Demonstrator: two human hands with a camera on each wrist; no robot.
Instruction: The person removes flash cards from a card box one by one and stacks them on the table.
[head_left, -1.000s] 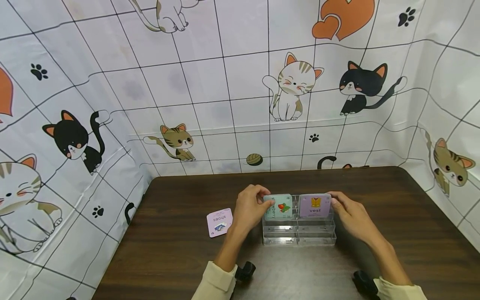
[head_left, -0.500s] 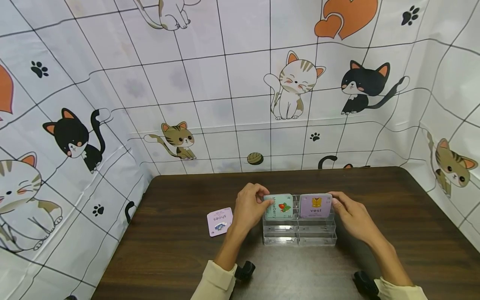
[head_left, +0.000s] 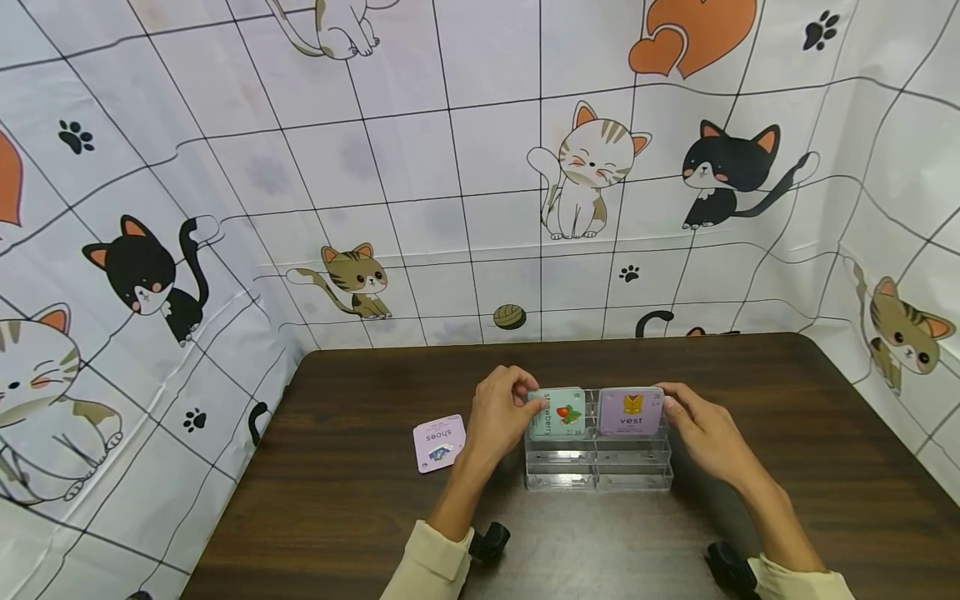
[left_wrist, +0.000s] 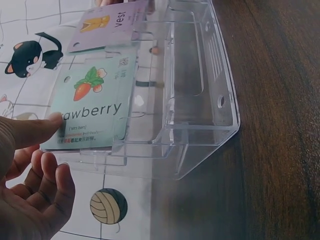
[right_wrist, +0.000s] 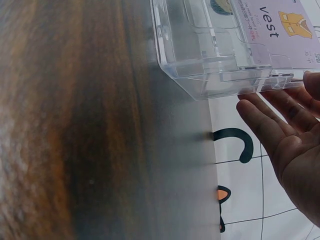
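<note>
Strawberry card (left_wrist: pixel 95 107) is resting in the top left compartment of a clear plastic card holder (head_left: pixel 633 481), and from my remote station I am watching the person's left hand (head_left: pixel 498 412) gripping it by its left edge, the thumb pressing on the printed face. From the head camera, its word is running sideways. Beside it, in the top right compartment, a purple vest card (head_left: pixel 632 413) is standing with its word reading upright. The right hand (head_left: pixel 701 429) is reaching to that card's right edge; its lower fingers are extending beside the holder, but I am not managing to tell whether it is pinching the card or just touching it. The holder, with its 2 columns of stepped tiers, is sitting on a dark wooden table (head_left: pixel 352 517). Just left of the left forearm, a pink shoes card (head_left: pixel 439 444) is lying flat, its word facing me upside down. 2 cream sleeves (head_left: pixel 433 562) are covering the lower arms. Behind everything, a white cat-print backdrop (head_left: pixel 420 167) is hanging.
</note>
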